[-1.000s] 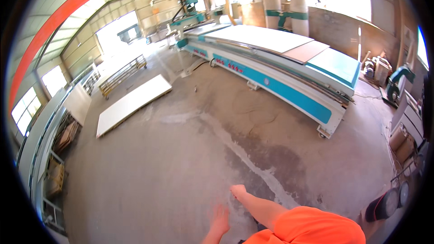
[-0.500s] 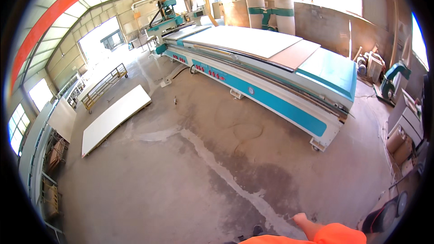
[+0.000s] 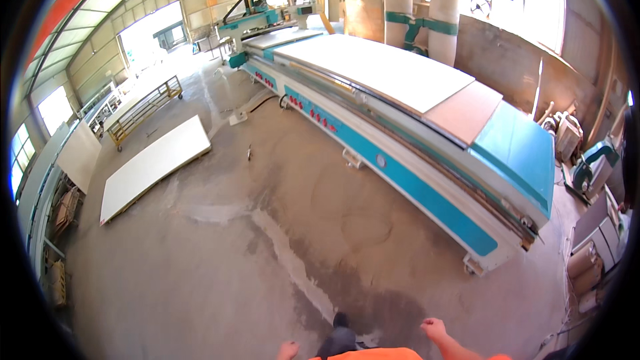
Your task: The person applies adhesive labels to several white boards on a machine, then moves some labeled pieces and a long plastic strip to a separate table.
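Observation:
My right hand [image 3: 433, 327] hangs low in front of me, right of centre. Its fingers are curled in, and no object shows in it. Down at the bottom edge, my left hand [image 3: 288, 349] is only partly in view, and its fingers are too small to make out. Neither hand touches anything. Ahead to the right stands a long white and teal panel-cutting machine [image 3: 400, 167]. A white board [image 3: 380, 67] lies on its bed, over a brown board [image 3: 463, 110]. Another large white board [image 3: 160, 167] lies low at the left.
A yellow-framed cart [image 3: 143, 113] stands at the far left, near racks [image 3: 47, 220] along the wall. Behind the machine rise two dust-collector bags [image 3: 398, 7]. Scrap wood and a green machine [image 3: 590, 170] crowd the right side. A pale strip [image 3: 287, 257] crosses the floor.
I have walked forward, so the machine looms nearer and spreads further right. My left hand and a dark shoe have come into view at the bottom. My right hand stays low.

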